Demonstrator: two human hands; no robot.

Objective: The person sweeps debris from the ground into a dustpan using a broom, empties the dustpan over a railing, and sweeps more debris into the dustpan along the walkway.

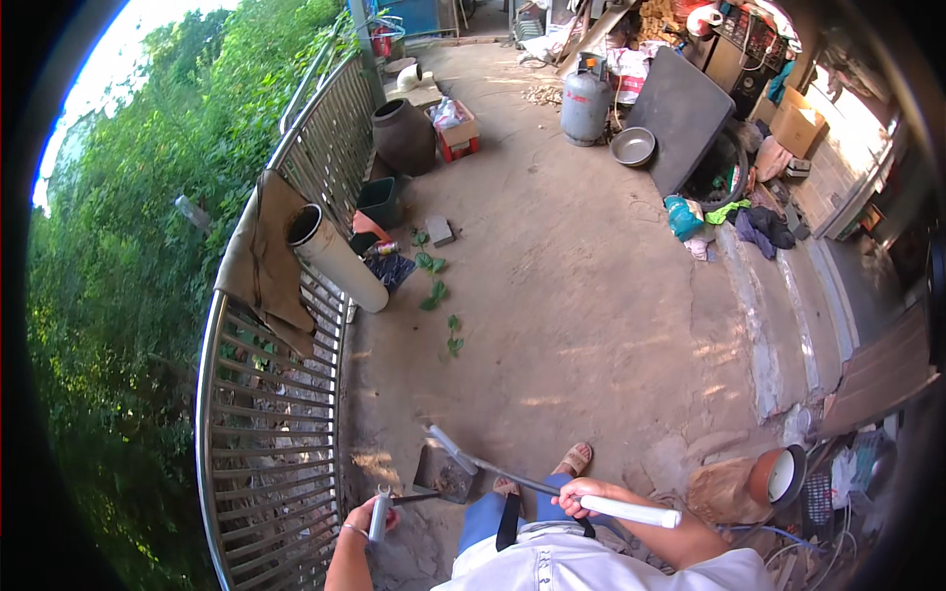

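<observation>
My left hand [370, 517] is closed round the grey handle of a long-handled dustpan [431, 485]. Its dark pan rests on the ground beside the railing, with some dirt or debris inside. My right hand [578, 497] grips a broom [517, 477] with a dark shaft and a thick white handle end. The broom's narrow grey head [451, 449] lies over the pan's far right edge; whether it touches the pan I cannot tell. My sandalled feet are just right of the pan.
A metal railing [271, 433] runs along the left, with a white pipe [340, 261] leaning there. Farther off stand a brown jar [404, 138] and a gas cylinder [585, 98]. Green leaves [434, 294] lie on the concrete floor. Steps and a pot [778, 477] are at right.
</observation>
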